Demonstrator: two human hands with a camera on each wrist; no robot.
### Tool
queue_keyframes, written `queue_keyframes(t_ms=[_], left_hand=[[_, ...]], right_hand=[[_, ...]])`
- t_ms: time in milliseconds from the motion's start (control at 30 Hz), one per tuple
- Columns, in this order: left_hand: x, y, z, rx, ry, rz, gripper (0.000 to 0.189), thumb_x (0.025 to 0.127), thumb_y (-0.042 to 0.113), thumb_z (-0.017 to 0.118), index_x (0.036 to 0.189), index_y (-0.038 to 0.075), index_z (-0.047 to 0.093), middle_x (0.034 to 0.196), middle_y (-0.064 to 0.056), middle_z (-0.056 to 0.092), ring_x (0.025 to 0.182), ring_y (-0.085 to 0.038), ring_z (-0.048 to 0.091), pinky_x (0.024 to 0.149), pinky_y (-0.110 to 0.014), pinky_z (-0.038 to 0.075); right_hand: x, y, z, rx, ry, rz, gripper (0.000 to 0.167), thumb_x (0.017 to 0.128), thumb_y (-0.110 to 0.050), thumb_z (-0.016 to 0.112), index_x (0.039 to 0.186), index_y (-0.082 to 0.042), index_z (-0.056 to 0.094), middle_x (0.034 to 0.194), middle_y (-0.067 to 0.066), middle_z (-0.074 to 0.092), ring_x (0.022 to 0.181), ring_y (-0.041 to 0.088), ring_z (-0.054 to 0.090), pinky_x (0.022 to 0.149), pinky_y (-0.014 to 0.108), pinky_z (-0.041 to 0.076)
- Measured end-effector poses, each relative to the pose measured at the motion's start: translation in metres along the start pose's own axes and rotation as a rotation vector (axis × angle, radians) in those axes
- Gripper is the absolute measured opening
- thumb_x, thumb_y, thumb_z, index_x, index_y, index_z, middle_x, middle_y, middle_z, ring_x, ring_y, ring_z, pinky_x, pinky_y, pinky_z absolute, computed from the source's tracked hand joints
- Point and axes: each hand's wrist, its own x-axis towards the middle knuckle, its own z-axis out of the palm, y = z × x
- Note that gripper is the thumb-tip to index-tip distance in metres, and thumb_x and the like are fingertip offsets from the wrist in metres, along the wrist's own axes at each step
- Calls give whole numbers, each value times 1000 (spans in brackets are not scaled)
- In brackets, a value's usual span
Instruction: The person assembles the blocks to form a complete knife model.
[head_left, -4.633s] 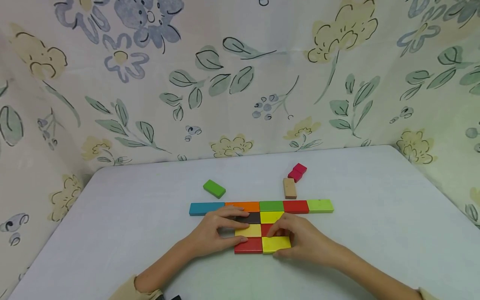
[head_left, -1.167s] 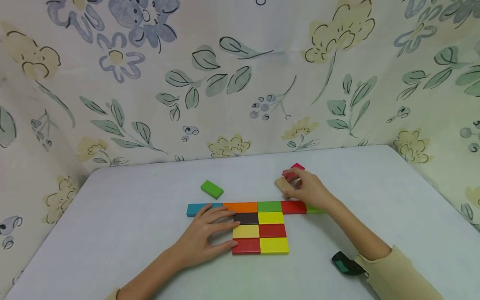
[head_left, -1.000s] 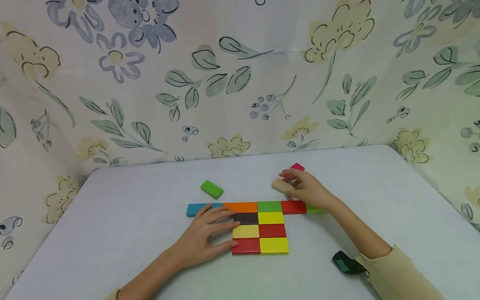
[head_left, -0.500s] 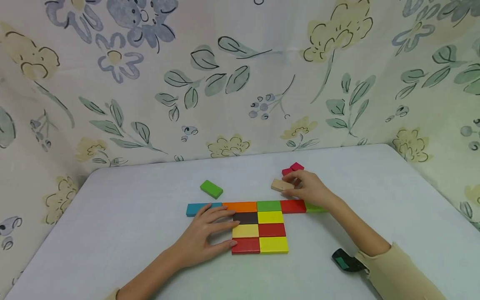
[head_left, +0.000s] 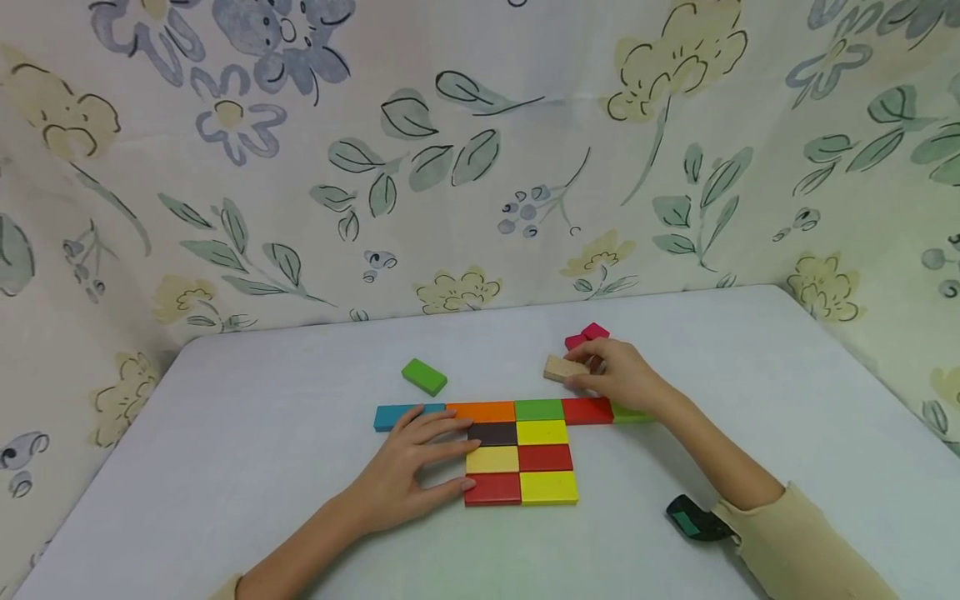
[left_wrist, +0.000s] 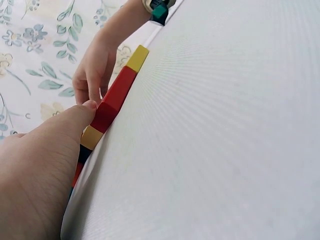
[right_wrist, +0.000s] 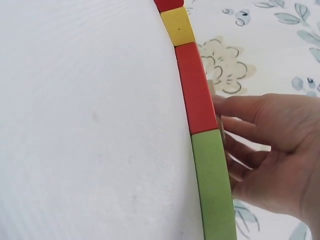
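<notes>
Flat coloured wooden blocks lie edge to edge on the white table. A long row holds a blue block (head_left: 390, 417), an orange block (head_left: 487, 412) and others; a two-column patch adjoins its near side. My left hand (head_left: 412, 471) lies along the patch's left edge, fingers fairly straight, tips touching the dark block (head_left: 492, 434) and the near red block (head_left: 492, 490). Behind the row, my right hand (head_left: 622, 377) pinches a tan wooden block (head_left: 558, 368) between thumb and fingers; the block lies sideways. In the right wrist view, the light green block (right_wrist: 215, 185) stands before that hand.
A loose green block (head_left: 424, 377) lies behind the row's left part. Two pinkish-red blocks (head_left: 596, 331) sit just beyond my right hand. A dark strap with a device (head_left: 693, 518) is at the right sleeve. Floral fabric (head_left: 465, 167) hangs behind the table.
My right hand has left the near yellow block and gone back to the tan block, which has turned from lengthwise to sideways. My left hand has drawn slightly left. Little differs in the last half second.
</notes>
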Motion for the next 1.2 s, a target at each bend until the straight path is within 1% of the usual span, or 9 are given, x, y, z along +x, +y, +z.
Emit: queue_keyframes(t_ms=[200,367,500,733,900,1033,1200], left_hand=[[1,-1,1,-3,0,5,46,92,43,81,135,27,75,147,3,64,142,-26,53,118,-73,30],[1,-1,1,-5,7,10,47,92,42,82,135,26,75,146,3,65,142,-26,53,118,-73,31],[1,-1,1,-6,12,15,46,92,42,81,135,26,75,146,3,65,142,-26,53,117,-73,31],[1,-2,1,-9,13,20,45,93,43,81,134,26,75,146,3,65,142,-26,54,118,-73,31],[1,-2,1,-12,11,17,45,93,43,81,134,26,75,146,4,65,142,-26,53,118,-73,31],[1,-1,1,-14,8,11,45,93,43,81,134,27,75,147,4,64,142,-26,53,118,-73,31],[1,0,1,-11,1,2,45,92,44,81,134,26,75,147,4,65,143,-26,53,119,-72,30]], right_hand=[[-6,-5,-9,-5,-2,-40,38,92,-11,81,127,0,72,113,15,69,101,27,61,76,27,57],[-14,-7,-16,-29,1,-102,34,91,-10,81,123,1,73,110,12,71,100,25,62,78,27,56],[-22,-11,-21,-38,-11,-140,34,91,-11,82,122,-1,73,110,10,71,100,23,62,77,27,57],[-42,-17,-28,-47,-58,-148,35,93,-17,82,124,-5,73,114,5,71,102,20,62,80,26,57],[-54,-17,-30,-60,-69,-183,32,93,-18,82,122,-8,74,114,1,71,102,18,63,81,26,58],[-60,-17,-29,-49,-89,-169,32,92,-21,83,121,-10,75,112,-1,71,102,17,62,82,25,58],[-63,-16,-28,-26,-119,-190,34,91,-21,84,121,-9,75,109,-3,70,100,16,62,80,25,58]])
